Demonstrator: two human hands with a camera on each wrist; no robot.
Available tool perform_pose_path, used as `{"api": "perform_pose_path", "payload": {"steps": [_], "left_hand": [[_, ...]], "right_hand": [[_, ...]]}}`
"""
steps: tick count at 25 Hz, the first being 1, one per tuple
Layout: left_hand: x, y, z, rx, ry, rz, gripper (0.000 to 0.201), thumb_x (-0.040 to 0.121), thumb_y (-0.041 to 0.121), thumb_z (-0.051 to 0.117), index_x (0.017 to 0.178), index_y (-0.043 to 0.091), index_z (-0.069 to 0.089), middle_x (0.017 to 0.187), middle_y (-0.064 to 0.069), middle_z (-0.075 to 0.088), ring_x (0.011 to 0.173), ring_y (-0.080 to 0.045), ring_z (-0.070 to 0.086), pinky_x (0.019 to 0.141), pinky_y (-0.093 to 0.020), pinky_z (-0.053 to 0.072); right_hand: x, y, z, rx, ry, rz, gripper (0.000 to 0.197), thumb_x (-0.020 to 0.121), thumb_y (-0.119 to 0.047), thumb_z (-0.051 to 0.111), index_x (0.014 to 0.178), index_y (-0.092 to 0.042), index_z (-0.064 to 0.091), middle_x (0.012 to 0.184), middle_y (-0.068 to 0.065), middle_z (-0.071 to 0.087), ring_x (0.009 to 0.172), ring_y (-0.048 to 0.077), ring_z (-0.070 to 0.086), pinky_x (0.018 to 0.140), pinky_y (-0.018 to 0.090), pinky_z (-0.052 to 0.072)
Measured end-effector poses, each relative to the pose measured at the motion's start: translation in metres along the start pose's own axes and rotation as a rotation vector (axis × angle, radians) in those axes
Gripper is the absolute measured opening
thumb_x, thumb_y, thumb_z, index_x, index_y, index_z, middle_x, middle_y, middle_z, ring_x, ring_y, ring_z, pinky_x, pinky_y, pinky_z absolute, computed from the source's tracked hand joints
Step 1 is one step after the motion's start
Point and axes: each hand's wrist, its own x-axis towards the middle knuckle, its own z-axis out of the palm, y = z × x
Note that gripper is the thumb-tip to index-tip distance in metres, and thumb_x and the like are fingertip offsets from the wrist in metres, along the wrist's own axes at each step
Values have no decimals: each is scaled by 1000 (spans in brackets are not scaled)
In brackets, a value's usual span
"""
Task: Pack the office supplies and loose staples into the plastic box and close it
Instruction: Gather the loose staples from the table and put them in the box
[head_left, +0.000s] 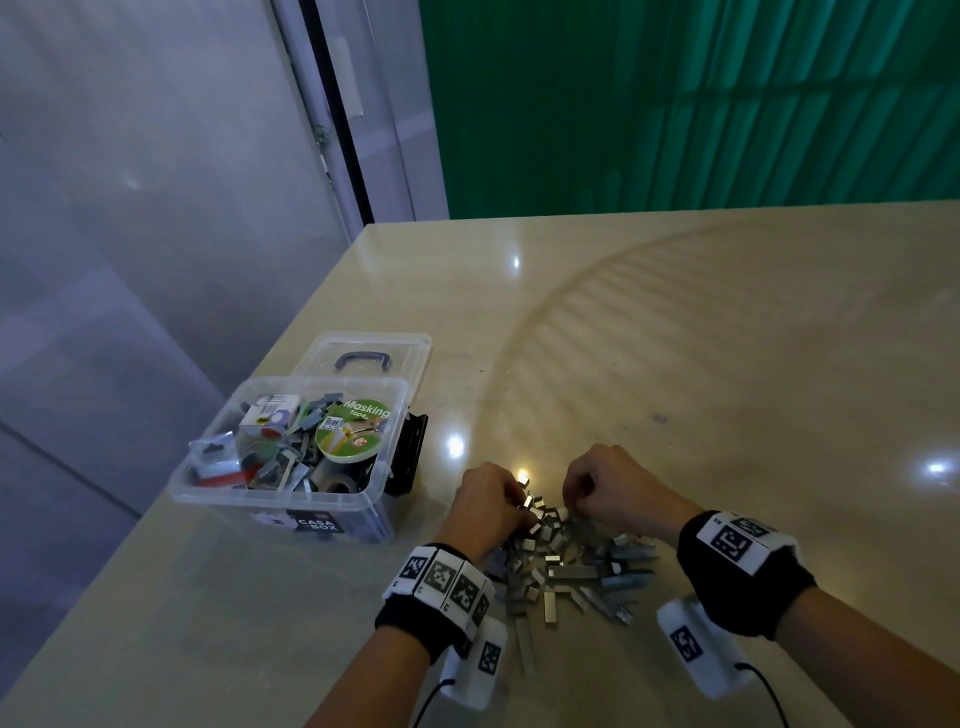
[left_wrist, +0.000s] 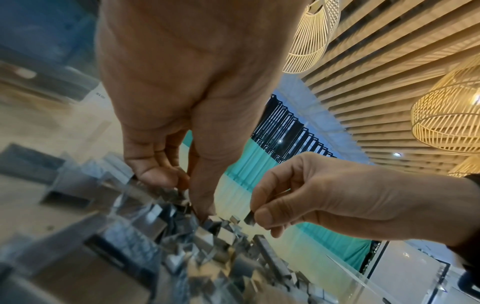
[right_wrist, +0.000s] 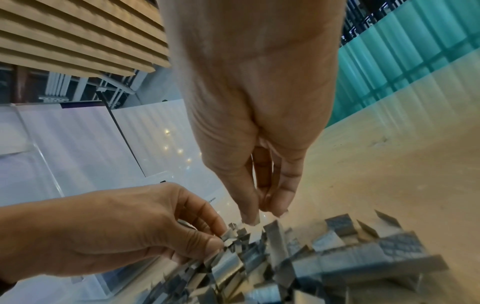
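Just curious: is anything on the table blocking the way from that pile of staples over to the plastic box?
Nothing visible does. The staples lie under both hands, and the bare table runs from them to the plastic box, whose top is open; its lid lies behind it, out of the path.

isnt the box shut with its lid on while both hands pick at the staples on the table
Not quite: the box is open, not shut. The head view shows its lid lying on the table behind it, with tape and supplies showing inside. The rest holds: the left hand and right hand both pick at the staples.
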Motion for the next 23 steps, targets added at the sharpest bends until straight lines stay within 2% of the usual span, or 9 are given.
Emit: {"api": "perform_pose_path", "payload": {"steps": [4, 6, 10, 13, 16, 18, 21, 23], "left_hand": [[0, -5, -4, -33, 1, -1, 19, 83, 19, 79, 100, 13, 74, 100, -3, 71, 86, -9, 65, 76, -19, 53], [-2, -8, -5, -16, 22, 18, 16, 86, 20, 76, 100, 14, 75, 102, -2, 71, 87, -10, 65, 75, -18, 51], [-2, -11, -8, 42, 17, 63, 25, 84, 27, 77, 106, 16, 73, 104, -2, 69, 90, -13, 65, 80, -26, 54], [-3, -11, -10, 138, -27, 94, 34, 79, 29, 82, 107, 14, 72, 107, -3, 62, 94, -17, 62, 83, -29, 54], [-3, -8, -6, 175, -23, 120, 23, 84, 22, 76, 102, 10, 72, 104, -6, 60, 92, -21, 64, 83, -32, 56], [-2, -7, -3, 188, -36, 123, 16, 84, 22, 73, 93, 9, 71, 100, -9, 62, 88, -22, 65, 82, -36, 58], [-2, -6, 1, 208, -35, 133, 14, 86, 23, 66, 94, 13, 68, 102, -8, 59, 87, -23, 64, 81, -38, 58], [-3, -7, 1, 192, -27, 139, 15, 87, 24, 65, 99, 14, 67, 103, -7, 58, 89, -22, 63, 82, -38, 57]], "right_hand": [[1, -4, -2, 22, 15, -23, 1, 84, -13, 77, 84, -14, 77, 84, -4, 72, 77, 5, 67, 74, 24, 58], [3, -8, 0, 10, 14, -23, 2, 85, -16, 77, 84, -14, 77, 84, -4, 72, 77, 5, 67, 75, 26, 59], [6, -15, 8, -17, -1, -12, 2, 87, -16, 74, 88, -15, 75, 90, -2, 71, 82, 8, 67, 75, 24, 57], [4, -20, 20, -16, 6, -13, 8, 88, -19, 73, 95, -17, 70, 94, -3, 66, 83, 9, 64, 69, 20, 51], [4, -25, 34, -35, -15, -3, 25, 85, -22, 76, 107, -18, 66, 97, -2, 65, 85, 13, 63, 75, 32, 56], [6, -25, 41, -66, -11, 15, 29, 83, -17, 75, 110, -19, 63, 98, -1, 64, 86, 16, 63, 76, 35, 56], [8, -26, 49, -96, 41, -12, 25, 84, -12, 68, 107, -20, 63, 92, 1, 64, 80, 19, 62, 69, 35, 54], [8, -25, 50, -85, 55, -15, 16, 84, -9, 64, 97, -18, 66, 87, 2, 65, 77, 20, 61, 69, 39, 54]]}}
